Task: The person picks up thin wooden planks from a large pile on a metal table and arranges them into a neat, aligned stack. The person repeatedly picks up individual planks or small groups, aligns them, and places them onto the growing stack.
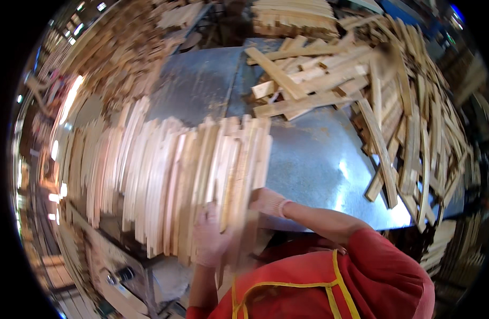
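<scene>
A long row of pale wooden strips (164, 181) stands packed side by side on the near left of the metal table. At the row's right end, a few wooden strips (238, 212) jut toward me, blurred by motion, between my two hands. My left hand (210, 239), in a pale work glove, is closed against their left side; its fingers are partly smeared. On their right edge my right hand (269, 203), gloved too, grips with its fingertips hidden behind the wood.
A loose, crisscrossed heap of wooden strips (319, 80) covers the table's far right and spills down the right side. Neat wood stacks (292, 16) stand behind. Bare blue-grey metal tabletop (313, 154) shows between row and heap. A metal frame (143, 276) lies below the row.
</scene>
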### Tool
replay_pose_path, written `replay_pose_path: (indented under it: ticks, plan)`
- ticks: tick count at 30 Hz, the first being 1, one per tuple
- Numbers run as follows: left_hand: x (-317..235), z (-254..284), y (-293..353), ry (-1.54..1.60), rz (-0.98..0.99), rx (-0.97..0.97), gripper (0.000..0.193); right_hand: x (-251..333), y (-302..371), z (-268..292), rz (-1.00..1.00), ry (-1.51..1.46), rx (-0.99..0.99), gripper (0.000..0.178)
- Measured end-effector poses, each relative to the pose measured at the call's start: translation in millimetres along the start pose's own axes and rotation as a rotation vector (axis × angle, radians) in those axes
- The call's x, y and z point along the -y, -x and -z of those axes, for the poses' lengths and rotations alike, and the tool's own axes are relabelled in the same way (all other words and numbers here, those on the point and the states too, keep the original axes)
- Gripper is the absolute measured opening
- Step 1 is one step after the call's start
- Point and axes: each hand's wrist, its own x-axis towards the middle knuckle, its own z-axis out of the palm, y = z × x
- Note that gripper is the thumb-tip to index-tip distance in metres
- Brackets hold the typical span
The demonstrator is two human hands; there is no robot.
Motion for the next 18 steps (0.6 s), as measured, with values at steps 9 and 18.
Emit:
replay_pose_path:
  ticks: [9,18]
  plan:
    - [24.7,-13.0,-6.7,-0.036,0.023,-0.135,0.091,-44.9,37.2,75.6,-0.55,-0.8,-0.226,0.056]
    - [-82.1,-57.0,-11.7,-0.32,-0.202,-0.32,0.09,-184.1,339.2,155.3,-1.279,0.172,-0.495,0.071]
